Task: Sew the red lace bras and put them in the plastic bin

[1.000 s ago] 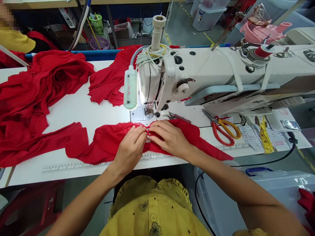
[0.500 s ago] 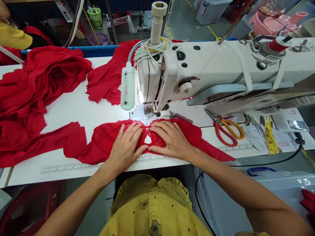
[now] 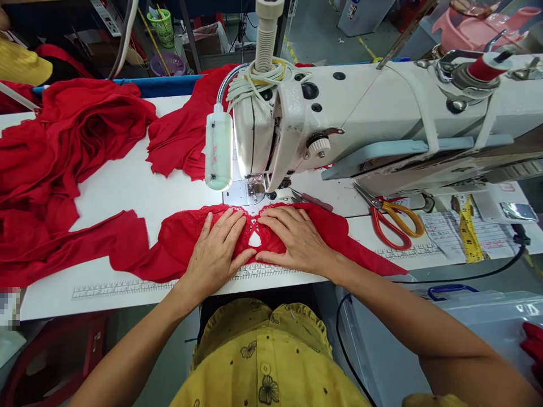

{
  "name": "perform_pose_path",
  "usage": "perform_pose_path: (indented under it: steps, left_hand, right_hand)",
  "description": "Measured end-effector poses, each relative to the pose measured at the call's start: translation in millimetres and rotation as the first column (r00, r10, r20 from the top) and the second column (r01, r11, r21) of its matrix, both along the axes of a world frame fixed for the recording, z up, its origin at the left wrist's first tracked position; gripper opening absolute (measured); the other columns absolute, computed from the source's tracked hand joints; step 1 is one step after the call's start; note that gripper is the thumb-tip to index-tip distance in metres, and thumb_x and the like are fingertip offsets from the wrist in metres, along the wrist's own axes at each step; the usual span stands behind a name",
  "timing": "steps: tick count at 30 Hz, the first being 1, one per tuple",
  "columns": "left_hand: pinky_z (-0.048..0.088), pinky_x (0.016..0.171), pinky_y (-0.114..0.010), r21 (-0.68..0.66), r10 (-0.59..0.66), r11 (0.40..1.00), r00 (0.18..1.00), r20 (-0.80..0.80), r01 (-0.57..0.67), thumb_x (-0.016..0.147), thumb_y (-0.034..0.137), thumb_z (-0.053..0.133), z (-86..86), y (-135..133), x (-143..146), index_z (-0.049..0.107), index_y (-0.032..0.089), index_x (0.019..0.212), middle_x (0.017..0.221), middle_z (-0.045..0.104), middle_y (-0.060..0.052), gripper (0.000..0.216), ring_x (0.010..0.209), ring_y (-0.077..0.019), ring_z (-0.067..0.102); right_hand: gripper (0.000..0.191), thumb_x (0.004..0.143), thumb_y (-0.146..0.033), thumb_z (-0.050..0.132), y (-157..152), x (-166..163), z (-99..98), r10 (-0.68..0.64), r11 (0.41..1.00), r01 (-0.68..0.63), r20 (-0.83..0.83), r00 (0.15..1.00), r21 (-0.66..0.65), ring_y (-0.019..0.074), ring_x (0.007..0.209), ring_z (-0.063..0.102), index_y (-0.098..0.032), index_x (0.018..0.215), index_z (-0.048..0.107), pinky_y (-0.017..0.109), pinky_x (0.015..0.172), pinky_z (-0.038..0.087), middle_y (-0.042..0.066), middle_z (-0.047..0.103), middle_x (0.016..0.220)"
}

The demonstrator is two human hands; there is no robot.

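Note:
A red lace-edged garment piece (image 3: 169, 249) lies spread across the white sewing table, with a small keyhole gap and crossed straps at its centre. On the left of that gap my left hand (image 3: 218, 243) rests flat, fingers stretched over the lace. My right hand (image 3: 294, 237) lies flat on the other side, its thumb near the left thumb below the gap. Neither hand grips the fabric; both press on it from above. Just beyond the fingertips are the presser foot and needle area (image 3: 257, 186) of the sewing machine (image 3: 360, 107), apart from the garment.
Heaped red fabric (image 3: 85, 130) covers the left of the table (image 3: 123, 186). Scissors (image 3: 392, 220), a yellow tape measure (image 3: 469, 232) and paper slips lie at right. A small pointed tool (image 3: 311, 199) sits by the machine bed. A lamp (image 3: 219, 150) hangs left of the machine head.
The camera view has shifted slightly. Both hands and the red garment piece stay in the same place on the table.

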State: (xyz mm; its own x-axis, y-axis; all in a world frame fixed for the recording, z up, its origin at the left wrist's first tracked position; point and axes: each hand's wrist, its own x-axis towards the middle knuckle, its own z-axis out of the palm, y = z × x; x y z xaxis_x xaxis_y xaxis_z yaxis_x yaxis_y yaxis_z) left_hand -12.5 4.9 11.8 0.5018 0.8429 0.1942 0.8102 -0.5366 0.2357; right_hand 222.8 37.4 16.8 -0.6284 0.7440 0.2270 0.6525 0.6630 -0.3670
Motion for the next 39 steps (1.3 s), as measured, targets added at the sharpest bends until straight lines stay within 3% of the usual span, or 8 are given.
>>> perform_pose_path:
  steps: [5,9,13,20,25,30,35,39]
  left_hand:
    - [0.034,0.118,-0.061,0.117,-0.03,0.993,0.993,0.11,0.017,0.098,0.037,0.059,4.5,-3.8,-2.1,0.046,0.013,0.142,0.144,0.055,-0.019,0.052,0.142,-0.0351,0.044]
    - [0.051,0.095,-0.046,0.234,-0.047,0.972,0.98,0.195,0.0,0.093,0.016,0.064,10.9,-14.2,-1.3,0.063,0.015,0.119,0.108,0.069,-0.011,0.026,0.105,-0.0257,0.062]
    - [0.049,0.08,-0.039,0.199,-0.045,0.98,0.976,0.212,0.002,0.093,0.011,0.063,9.3,-21.2,2.4,0.067,0.015,0.11,0.095,0.069,-0.008,0.018,0.088,-0.0215,0.06]
    - [0.047,0.088,-0.041,0.214,-0.037,0.977,0.983,0.178,-0.002,0.094,0.013,0.061,4.1,-21.2,4.5,0.067,0.017,0.113,0.096,0.071,-0.006,0.02,0.088,-0.0205,0.061]
    - [0.041,0.103,-0.051,0.245,-0.022,0.969,0.999,-0.028,0.028,0.093,0.007,0.054,6.2,-25.5,3.8,0.065,0.021,0.122,0.107,0.074,-0.007,0.033,0.094,-0.0226,0.063]
    - [0.035,0.111,-0.057,0.259,-0.014,0.965,0.991,-0.13,0.048,0.093,0.006,0.05,8.8,-29.5,5.7,0.066,0.023,0.121,0.11,0.074,-0.006,0.036,0.096,-0.0231,0.064]
    - [0.033,0.113,-0.06,0.248,-0.009,0.968,0.987,-0.158,0.048,0.093,0.005,0.05,10.4,-29.8,7.9,0.066,0.022,0.12,0.112,0.073,-0.007,0.036,0.098,-0.0242,0.064]
    - [0.032,0.116,-0.059,0.273,-0.027,0.96,0.99,-0.136,0.064,0.093,0.005,0.05,9.4,-30.0,8.6,0.066,0.019,0.119,0.119,0.072,-0.01,0.034,0.11,-0.0265,0.063]
  right_hand:
    - [0.065,0.088,-0.062,0.066,-0.7,1.4,6.2,0.051,0.998,-0.05,-0.014,0.999,0.045,0.031,0.121,0.054,-0.014,0.131,0.058,0.045,0.099,0.039,0.016,0.062,0.134]
    - [0.034,0.097,-0.047,0.06,-2.9,2.2,14.5,0.155,0.979,-0.153,-0.009,0.988,0.134,0.0267,0.115,0.056,-0.019,0.117,0.066,0.044,0.098,0.037,0.01,0.067,0.122]
    - [0.026,0.1,-0.039,0.056,-3.6,-0.7,14.4,0.204,0.959,-0.211,0.056,0.977,0.192,0.0244,0.104,0.055,-0.02,0.111,0.07,0.044,0.096,0.035,0.009,0.068,0.112]
    - [0.028,0.101,-0.037,0.053,-3.1,-5.7,9.0,0.187,0.965,-0.197,0.073,0.98,0.176,0.024,0.103,0.054,-0.02,0.114,0.07,0.043,0.096,0.035,0.011,0.066,0.11]
    - [0.024,0.101,-0.031,0.052,-4.1,-1.4,14.0,0.144,0.984,-0.146,0.027,0.989,0.101,0.0237,0.105,0.056,-0.022,0.114,0.07,0.043,0.095,0.038,0.009,0.067,0.112]
    - [0.026,0.101,-0.032,0.053,-6.2,7.2,11.4,0.092,0.994,-0.092,0.01,0.996,0.061,0.0243,0.108,0.058,-0.02,0.12,0.068,0.044,0.096,0.04,0.008,0.069,0.115]
    - [0.029,0.102,-0.035,0.052,-8.6,10.8,10.8,0.051,0.998,-0.05,-0.032,0.998,0.029,0.0242,0.109,0.059,-0.019,0.121,0.066,0.042,0.096,0.043,0.009,0.069,0.119]
    - [0.032,0.102,-0.034,0.052,-10.8,9.6,11.7,0.104,0.993,-0.105,0.014,0.994,0.051,0.026,0.12,0.057,-0.019,0.128,0.064,0.045,0.102,0.041,0.01,0.067,0.128]
